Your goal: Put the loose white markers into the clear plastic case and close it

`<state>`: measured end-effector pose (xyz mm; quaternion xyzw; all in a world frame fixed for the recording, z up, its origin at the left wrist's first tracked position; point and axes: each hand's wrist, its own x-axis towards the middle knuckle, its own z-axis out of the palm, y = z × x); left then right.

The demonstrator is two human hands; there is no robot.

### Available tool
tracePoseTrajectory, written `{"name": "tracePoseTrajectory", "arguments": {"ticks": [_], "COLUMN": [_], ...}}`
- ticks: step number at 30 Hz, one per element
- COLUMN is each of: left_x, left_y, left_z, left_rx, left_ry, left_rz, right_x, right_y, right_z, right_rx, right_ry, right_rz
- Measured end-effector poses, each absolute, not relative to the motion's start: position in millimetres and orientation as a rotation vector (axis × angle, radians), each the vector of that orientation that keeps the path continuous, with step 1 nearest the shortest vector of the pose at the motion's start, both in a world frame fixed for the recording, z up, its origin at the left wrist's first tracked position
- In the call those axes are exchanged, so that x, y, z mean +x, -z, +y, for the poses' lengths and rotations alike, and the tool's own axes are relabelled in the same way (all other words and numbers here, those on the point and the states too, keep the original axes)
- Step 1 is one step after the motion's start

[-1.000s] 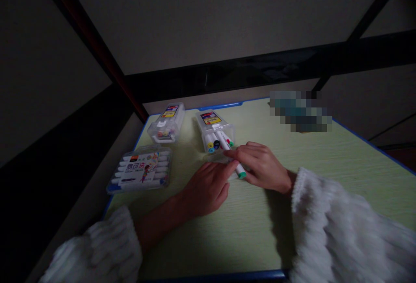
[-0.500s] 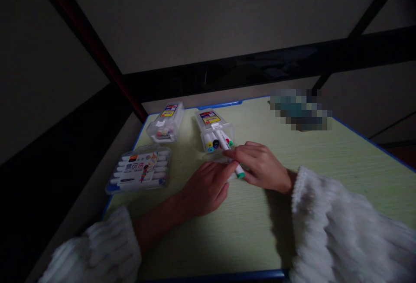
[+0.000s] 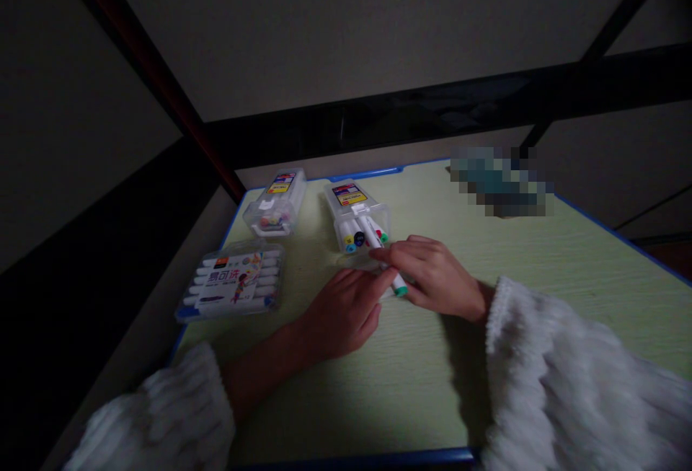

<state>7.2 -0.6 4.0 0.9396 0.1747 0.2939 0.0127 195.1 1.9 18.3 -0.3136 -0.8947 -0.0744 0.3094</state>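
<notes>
A white marker with a green end (image 3: 400,289) slants out of the mouth of a clear plastic marker case (image 3: 346,198). My right hand (image 3: 435,276) is closed around it from the right, thumb and fingers pinching its barrel. From the left, my left hand (image 3: 346,312) reaches in with fingers bent together, its index fingertip against the marker and over the case's see-through flap. Whether it grips the flap or the marker is hidden. Inside the case, several white markers (image 3: 354,234) show coloured ends: yellow, light blue, black, red and green.
Left of the case, a second clear case (image 3: 282,200) holds colourful-ended pieces. Nearer me lies a flat clear pack of white pens (image 3: 232,280). A blurred-out teal object (image 3: 500,181) is at the back right. The pale table (image 3: 540,254) has a blue edge against the wall.
</notes>
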Motion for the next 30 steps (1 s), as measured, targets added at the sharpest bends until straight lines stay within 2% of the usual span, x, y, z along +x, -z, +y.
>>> {"name": "tracePoseTrajectory", "arguments": {"ticks": [30], "left_x": [7.5], "left_y": [-3.5], "left_z": [-0.6], "left_rx": [2.915], "left_ry": [-0.876], "left_rz": [0.559], "right_x": [194.3], "right_y": [-20.0], "right_z": [0.3], "right_rx": [-0.860], "right_ry": [0.111], "right_rz": [-2.376]}}
